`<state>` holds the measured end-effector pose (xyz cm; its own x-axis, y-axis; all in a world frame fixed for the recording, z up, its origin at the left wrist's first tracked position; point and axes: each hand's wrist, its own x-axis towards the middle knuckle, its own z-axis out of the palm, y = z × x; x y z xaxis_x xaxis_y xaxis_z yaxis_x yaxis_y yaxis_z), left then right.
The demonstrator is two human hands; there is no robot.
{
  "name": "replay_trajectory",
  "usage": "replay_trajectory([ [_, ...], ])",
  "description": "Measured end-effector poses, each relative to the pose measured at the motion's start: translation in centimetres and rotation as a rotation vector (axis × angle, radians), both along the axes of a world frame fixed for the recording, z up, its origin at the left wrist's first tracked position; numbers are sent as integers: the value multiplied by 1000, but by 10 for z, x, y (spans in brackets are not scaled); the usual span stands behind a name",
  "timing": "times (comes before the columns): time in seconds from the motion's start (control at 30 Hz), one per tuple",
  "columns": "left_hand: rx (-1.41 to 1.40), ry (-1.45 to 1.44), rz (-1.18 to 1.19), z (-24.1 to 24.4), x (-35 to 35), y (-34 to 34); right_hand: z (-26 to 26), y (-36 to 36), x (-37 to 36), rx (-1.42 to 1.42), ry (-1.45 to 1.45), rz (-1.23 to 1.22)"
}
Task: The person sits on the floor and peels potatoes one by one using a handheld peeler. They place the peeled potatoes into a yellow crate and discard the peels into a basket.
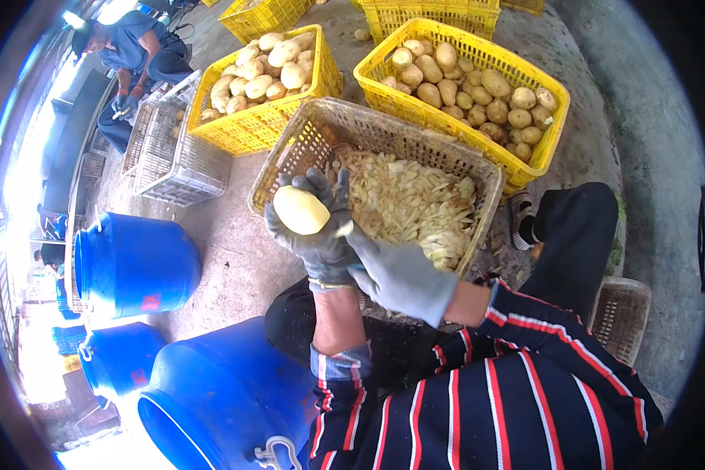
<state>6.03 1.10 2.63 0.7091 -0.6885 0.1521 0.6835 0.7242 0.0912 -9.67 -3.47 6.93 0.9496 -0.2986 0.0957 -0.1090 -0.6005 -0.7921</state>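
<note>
A peeled, pale yellow potato (pixel 301 210) rests in my left hand (pixel 328 249), which wears a grey glove and is turned palm up with its fingers around the potato. My right hand (pixel 408 279), gloved too, is closed around a small hand tool, mostly hidden; a bit of teal handle (pixel 357 267) shows beside the thumb. By its index fingertip, next to my left palm, is a pale sliver (pixel 345 229), peel or part of the tool. Both hands are over the near left side of a dirty plastic crate (pixel 487 200) holding a heap of potato peelings (pixel 411 202).
Beyond the crate stand two yellow crates, one of pale potatoes (pixel 258 85) and one of unpeeled potatoes (pixel 496 111). Grey crates (pixel 182 170) and blue plastic drums (pixel 141 264) line my left. A seated person (pixel 147 53) works at far left. A wall (pixel 664 176) bounds the right.
</note>
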Motion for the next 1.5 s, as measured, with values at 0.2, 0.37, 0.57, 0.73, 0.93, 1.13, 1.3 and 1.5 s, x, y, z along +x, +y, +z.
replay_trajectory([
  [0.2, -288, -48, -137, 4, -5, -17, 7, -29, -5, 368, -370, -119],
  [0.37, -193, -110, -25, 19, -23, -14, 28, -24, 9, 337, -2, 18],
  [0.57, 191, 34, 317, 60, -21, 48, 26, -35, -43, 375, -136, 35],
  [0.73, 1025, -474, 1122, 140, -51, 183, -35, -171, -88, 691, -80, -458],
  [0.93, 2071, -662, 1917, 177, -38, 443, 0, -269, -108, 1037, -364, -596],
  [1.13, 1731, -1673, 1617, 141, 53, 243, 38, -346, -124, 1231, -733, -700],
  [1.3, 1319, -1609, 398, 49, 0, -161, 20, -368, -158, 1605, -887, -827],
  [1.5, 1259, -1807, 43, -86, -78, -399, 45, -360, -160, 1336, -857, -1121],
])
